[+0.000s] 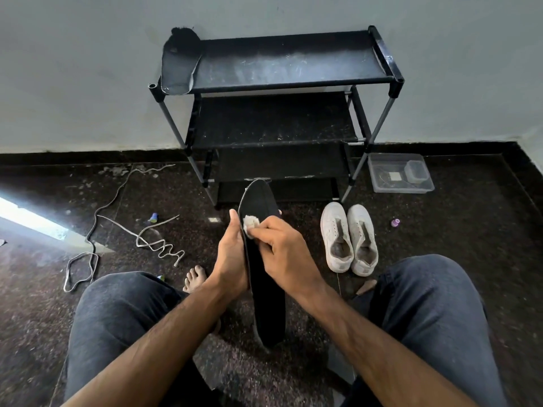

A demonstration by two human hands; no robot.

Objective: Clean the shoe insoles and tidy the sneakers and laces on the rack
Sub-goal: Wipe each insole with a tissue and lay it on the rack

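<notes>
1. Long black foam insole (pixel 266 289) with a white fluffy cotton pad (pixel 250 225) on it.
2. White leather sneakers (pixel 348 237).
3. Black metal shoe rack (pixel 282 118).
4. Dark speckled stone floor (pixel 470 230).
5. Grey-white flat laces (pixel 160 243).

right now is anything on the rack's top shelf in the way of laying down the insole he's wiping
Only partly: another insole lies at the left end of the top shelf; the rest looks bare. The left hand holds the insole while the right hand wipes with a wad.
</notes>
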